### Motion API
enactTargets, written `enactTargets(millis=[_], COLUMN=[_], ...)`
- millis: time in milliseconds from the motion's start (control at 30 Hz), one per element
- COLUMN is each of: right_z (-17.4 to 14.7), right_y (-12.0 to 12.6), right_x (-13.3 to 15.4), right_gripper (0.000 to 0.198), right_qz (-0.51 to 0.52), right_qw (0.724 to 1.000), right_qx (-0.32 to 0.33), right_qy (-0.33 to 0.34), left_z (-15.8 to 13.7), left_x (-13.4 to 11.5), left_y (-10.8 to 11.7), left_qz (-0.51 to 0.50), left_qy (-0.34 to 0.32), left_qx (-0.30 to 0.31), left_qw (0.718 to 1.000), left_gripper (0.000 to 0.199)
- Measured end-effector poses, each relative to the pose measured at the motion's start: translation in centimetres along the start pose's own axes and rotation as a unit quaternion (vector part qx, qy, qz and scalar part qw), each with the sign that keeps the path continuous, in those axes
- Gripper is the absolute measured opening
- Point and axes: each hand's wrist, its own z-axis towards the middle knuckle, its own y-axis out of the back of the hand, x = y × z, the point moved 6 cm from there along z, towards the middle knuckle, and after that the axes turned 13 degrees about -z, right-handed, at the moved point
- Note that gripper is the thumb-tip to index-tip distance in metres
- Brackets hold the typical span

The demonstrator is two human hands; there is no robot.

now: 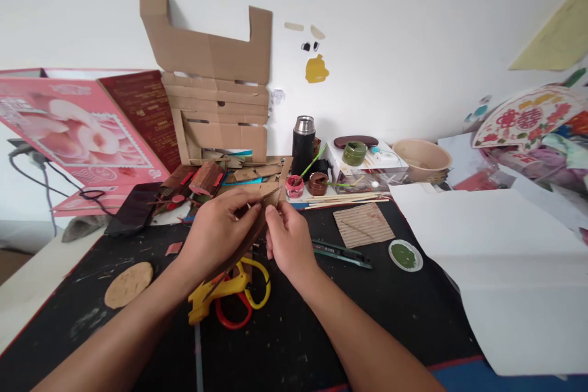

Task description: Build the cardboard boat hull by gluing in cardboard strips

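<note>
Near the middle of the view, my left hand [220,226] and my right hand [290,236] are close together, both closed on a thin strip of brown cardboard [271,198]. The strip slants between them, and my fingers hide part of it. Beneath my left wrist lies a yellow glue gun [199,303], its glue stick pointing toward me. Beside it are scissors [263,300] with red and yellow handles, partly covered. Just right of my right hand rests a green utility knife [344,253] on the black mat [294,343].
Ahead stand a black thermos [302,150], paint jars [318,184] and wooden sticks [346,199]. Corrugated cardboard [365,223] and a lid of green paint [405,255] lie right. On the left are a round tan disc [128,285], brown cardboard rolls [207,179] and a pink box [82,135].
</note>
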Motion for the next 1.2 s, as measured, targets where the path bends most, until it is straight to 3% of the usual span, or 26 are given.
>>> enactTargets(millis=[600,1200], right_z=[0.0,0.1], right_y=[-0.1,-0.2], right_x=[-0.8,-1.1], right_gripper=[0.034,0.032], right_qz=[-0.015,-0.014], right_qw=[1.000,1.000], right_qx=[-0.007,-0.011], right_qy=[-0.013,-0.015], left_z=[-0.1,0.0], left_x=[0.2,0.5], left_y=[-0.4,-0.6], left_qz=[0.035,0.002], left_qy=[-0.025,-0.014], left_qx=[0.015,0.028], left_qw=[0.999,1.000], left_gripper=[0.030,0.029])
